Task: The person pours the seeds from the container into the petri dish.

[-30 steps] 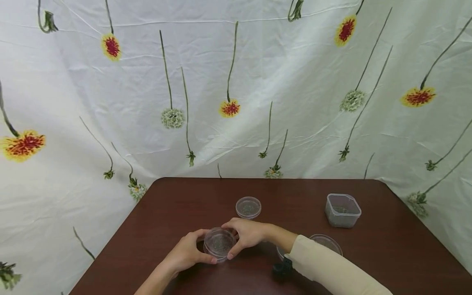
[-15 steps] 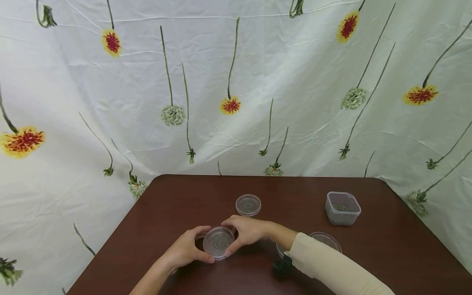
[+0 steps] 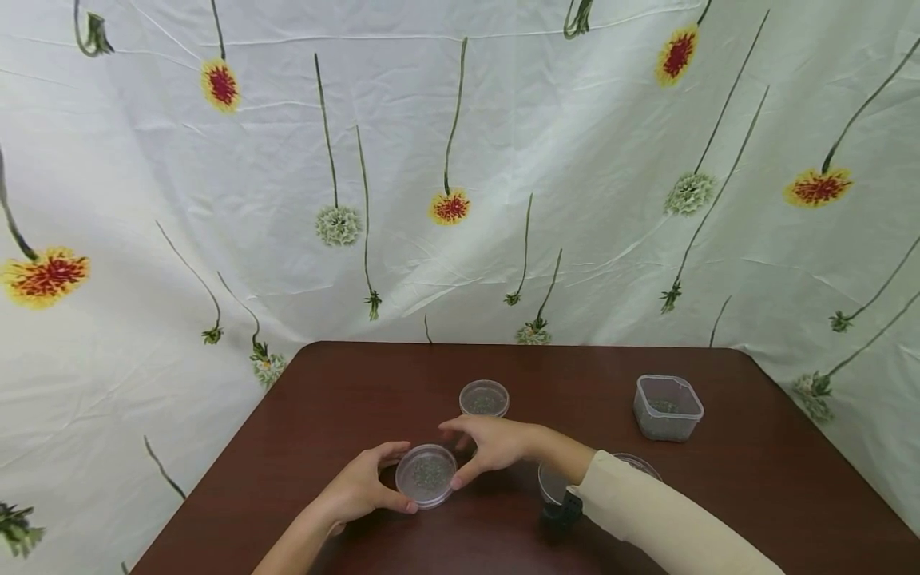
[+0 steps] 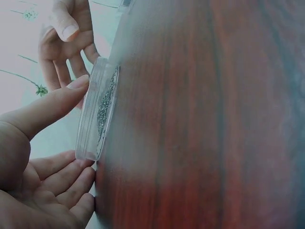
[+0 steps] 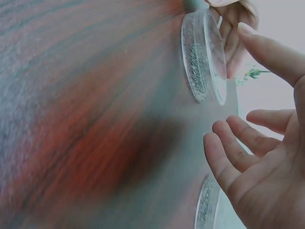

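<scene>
A clear round petri dish with its lid on and dark grains inside stands on the table before me. My left hand holds it from the left, thumb at the near side of the rim and fingers at the far side. To its right, my right hand is spread, its fingers apart from the dish in the right wrist view and the thumb close to the rim. A second petri dish with grains lies farther back, partly behind that hand.
A clear square plastic tub with some grains stands at the back right of the dark red-brown table. Two more round clear pieces, one a dish, are partly hidden by the right forearm. A flowered cloth hangs behind.
Earlier both hands held the dish and its upper part sat tilted or raised; now the lid sits level. My right hand has released it and moved slightly right. The left hand stays.
</scene>
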Tool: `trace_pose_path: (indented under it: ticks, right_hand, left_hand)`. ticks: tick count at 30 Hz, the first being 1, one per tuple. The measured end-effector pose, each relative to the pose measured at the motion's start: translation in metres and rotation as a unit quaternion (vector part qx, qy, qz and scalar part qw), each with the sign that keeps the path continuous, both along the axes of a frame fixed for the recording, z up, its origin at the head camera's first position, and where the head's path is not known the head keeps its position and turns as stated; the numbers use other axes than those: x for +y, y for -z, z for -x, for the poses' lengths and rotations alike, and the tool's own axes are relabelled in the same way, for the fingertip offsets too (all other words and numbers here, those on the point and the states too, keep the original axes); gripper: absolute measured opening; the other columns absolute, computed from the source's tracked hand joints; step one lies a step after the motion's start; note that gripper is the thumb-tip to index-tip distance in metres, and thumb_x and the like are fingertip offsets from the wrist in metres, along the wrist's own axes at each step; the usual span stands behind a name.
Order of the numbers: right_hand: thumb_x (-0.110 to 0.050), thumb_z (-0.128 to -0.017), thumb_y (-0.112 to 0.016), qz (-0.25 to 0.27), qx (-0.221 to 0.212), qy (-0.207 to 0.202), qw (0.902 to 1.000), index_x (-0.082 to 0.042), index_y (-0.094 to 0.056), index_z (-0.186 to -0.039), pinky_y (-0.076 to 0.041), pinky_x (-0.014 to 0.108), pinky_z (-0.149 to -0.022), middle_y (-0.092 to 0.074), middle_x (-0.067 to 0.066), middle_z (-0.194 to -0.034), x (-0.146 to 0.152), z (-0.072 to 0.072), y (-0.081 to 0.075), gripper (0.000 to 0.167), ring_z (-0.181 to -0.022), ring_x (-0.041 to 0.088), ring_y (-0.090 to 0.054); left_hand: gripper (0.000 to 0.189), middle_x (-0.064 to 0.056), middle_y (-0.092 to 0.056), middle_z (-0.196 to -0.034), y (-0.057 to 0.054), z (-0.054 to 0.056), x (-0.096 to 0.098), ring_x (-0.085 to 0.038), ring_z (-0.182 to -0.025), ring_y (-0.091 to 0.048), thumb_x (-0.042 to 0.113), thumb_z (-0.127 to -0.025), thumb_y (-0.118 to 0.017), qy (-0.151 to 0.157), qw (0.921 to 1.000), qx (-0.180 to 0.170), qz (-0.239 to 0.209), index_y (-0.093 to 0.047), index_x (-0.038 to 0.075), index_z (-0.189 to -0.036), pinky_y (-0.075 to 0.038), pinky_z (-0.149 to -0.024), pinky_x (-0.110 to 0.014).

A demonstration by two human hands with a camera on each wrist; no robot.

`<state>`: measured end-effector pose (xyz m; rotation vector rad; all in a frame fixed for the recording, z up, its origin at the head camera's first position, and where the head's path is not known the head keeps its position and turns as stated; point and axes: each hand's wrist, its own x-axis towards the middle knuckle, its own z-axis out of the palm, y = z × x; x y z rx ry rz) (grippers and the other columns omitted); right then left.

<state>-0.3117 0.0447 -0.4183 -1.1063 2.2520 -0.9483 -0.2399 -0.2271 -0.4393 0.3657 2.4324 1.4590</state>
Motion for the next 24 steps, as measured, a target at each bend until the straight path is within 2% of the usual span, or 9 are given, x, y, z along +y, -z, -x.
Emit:
trace_pose_path:
  ticks: [5, 10, 15, 19, 24]
  right_hand:
    - [-0.019, -0.087, -0.086, 0.023, -0.016, 0.013, 0.9995, 0.003, -0.04, -0.155, -0.053, 0.027, -0.092, -0.054, 0.017, -0.144, 0.014, 0.0, -0.008, 0.085, -0.122, 0.025, -0.06]
    - [-0.017, -0.088, -0.085, 0.049, -0.022, 0.02, 0.9983, 0.004, -0.039, -0.155, -0.054, 0.031, -0.095, -0.055, 0.02, -0.142, 0.033, 0.002, -0.016, 0.084, -0.123, 0.035, -0.059]
    - [-0.016, -0.088, -0.085, 0.056, -0.016, 0.036, 0.9977, 0.004, -0.038, -0.155, -0.055, 0.036, -0.095, -0.057, 0.019, -0.14, 0.053, 0.005, -0.022, 0.084, -0.121, 0.035, -0.061]
    - [-0.016, -0.089, -0.084, 0.071, -0.023, 0.049, 0.9961, 0.003, -0.037, -0.157, -0.054, 0.042, -0.097, -0.059, 0.018, -0.138, 0.067, 0.007, -0.025, 0.085, -0.122, 0.038, -0.06]
    - [-0.016, -0.09, -0.083, 0.084, -0.026, 0.056, 0.9946, 0.003, -0.035, -0.157, -0.053, 0.041, -0.098, -0.057, 0.021, -0.139, 0.083, 0.007, -0.029, 0.084, -0.124, 0.043, -0.057]
  left_hand:
    - [0.093, -0.022, -0.053, -0.145, -0.001, 0.002, -0.002, -0.044, -0.134, -0.048, 0.012, -0.075, -0.094, 0.003, 0.999, -0.031, -0.031, -0.044, -0.008, -0.15, -0.043, -0.104, -0.058]
    - [0.088, -0.026, -0.048, -0.15, -0.003, 0.008, -0.004, -0.046, -0.138, -0.043, 0.011, -0.081, -0.09, 0.017, 0.9967, -0.051, -0.061, -0.041, -0.009, -0.152, -0.037, -0.11, -0.061]
    - [0.09, -0.029, -0.043, -0.153, -0.008, 0.016, 0.001, -0.049, -0.141, -0.039, 0.011, -0.082, -0.089, 0.031, 0.9957, -0.05, -0.072, -0.038, -0.01, -0.153, -0.033, -0.112, -0.063]
    - [0.093, -0.029, -0.042, -0.154, -0.014, 0.022, 0.008, -0.05, -0.142, -0.036, 0.01, -0.08, -0.091, 0.024, 0.9967, -0.039, -0.067, -0.038, -0.008, -0.154, -0.029, -0.114, -0.065]
    - [0.092, -0.029, -0.041, -0.154, -0.023, 0.028, 0.016, -0.051, -0.143, -0.034, 0.008, -0.078, -0.091, 0.026, 0.9975, -0.018, -0.063, -0.039, -0.006, -0.153, -0.027, -0.114, -0.066]
